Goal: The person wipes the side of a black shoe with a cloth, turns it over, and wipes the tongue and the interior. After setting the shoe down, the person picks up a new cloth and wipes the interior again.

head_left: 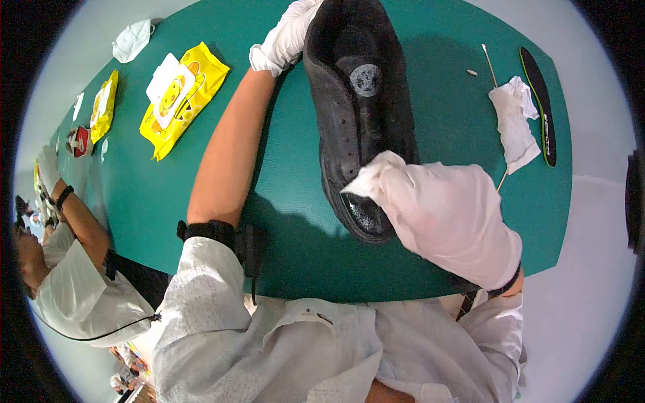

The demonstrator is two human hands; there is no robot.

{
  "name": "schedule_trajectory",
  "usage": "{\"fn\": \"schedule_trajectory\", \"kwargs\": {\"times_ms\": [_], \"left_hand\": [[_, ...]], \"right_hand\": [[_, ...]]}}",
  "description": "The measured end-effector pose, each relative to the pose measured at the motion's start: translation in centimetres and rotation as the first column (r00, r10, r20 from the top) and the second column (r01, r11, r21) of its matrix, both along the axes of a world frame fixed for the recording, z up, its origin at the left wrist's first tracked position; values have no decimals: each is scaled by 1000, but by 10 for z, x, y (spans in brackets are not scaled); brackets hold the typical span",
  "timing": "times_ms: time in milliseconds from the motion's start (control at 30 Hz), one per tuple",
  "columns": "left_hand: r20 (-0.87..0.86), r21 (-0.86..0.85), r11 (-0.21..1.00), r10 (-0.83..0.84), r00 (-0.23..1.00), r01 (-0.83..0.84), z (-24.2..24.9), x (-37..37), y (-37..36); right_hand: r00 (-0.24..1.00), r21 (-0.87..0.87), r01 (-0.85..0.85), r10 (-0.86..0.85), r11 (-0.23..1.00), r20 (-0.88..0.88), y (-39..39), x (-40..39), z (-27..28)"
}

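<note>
A black lace-less shoe point(339, 117) lies before me, its toe toward me and a round grey emblem on its tongue. My left hand point(290, 37), in a white glove, grips the heel end at the top of the view; its fingertips are partly hidden behind the shoe. In my gloved right hand point(440, 208) a white wipe point(368, 176) is pinched between closed fingers. The wipe touches the upper near the toe, where the toe cap point(366, 213) looks shiny and wet.
A yellow wipes pack point(185, 97) lies left on the green table point(289, 258). To the right are a cotton swab point(489, 64), crumpled white wipe point(516, 124) and black insole point(539, 107). Further left sit another yellow pack point(104, 107), a face mask point(132, 41) and a co-worker point(80, 282).
</note>
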State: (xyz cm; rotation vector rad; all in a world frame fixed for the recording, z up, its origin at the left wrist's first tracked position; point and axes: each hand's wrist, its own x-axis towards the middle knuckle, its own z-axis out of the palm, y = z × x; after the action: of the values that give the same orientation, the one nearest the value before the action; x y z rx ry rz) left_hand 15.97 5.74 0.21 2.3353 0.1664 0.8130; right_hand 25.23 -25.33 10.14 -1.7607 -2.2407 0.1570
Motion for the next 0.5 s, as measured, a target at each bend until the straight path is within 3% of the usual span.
{"fn": "schedule_trajectory", "kwargs": {"times_ms": [33,100,200,267,333,367,400,500], "left_hand": [[27,35,999,-16,1000,15,0,0,1],[51,65,997,-33,998,29,0,-1,-2],[61,77,996,-49,997,45,1,-1,-2],[80,-27,997,-68,994,70,-3,1,0],[99,-88,992,-79,992,88,-7,1,2],[115,-144,984,-93,989,109,-9,0,3],[114,-145,984,-90,989,106,-10,-1,5],[90,-193,978,-59,994,75,-9,0,4]], "right_hand": [[1000,-1,-4,4,1000,0,0,2,7],[980,-256,-192,200,947,9,-4,12,23],[964,-309,-264,256,914,-66,-11,25,26],[977,-312,-214,200,926,-76,-7,23,32],[989,160,-89,105,983,-99,3,22,30],[996,278,37,-11,960,-94,4,23,26],[982,384,81,-8,920,-189,11,22,16],[983,362,96,-31,927,-183,28,29,-9]]}}
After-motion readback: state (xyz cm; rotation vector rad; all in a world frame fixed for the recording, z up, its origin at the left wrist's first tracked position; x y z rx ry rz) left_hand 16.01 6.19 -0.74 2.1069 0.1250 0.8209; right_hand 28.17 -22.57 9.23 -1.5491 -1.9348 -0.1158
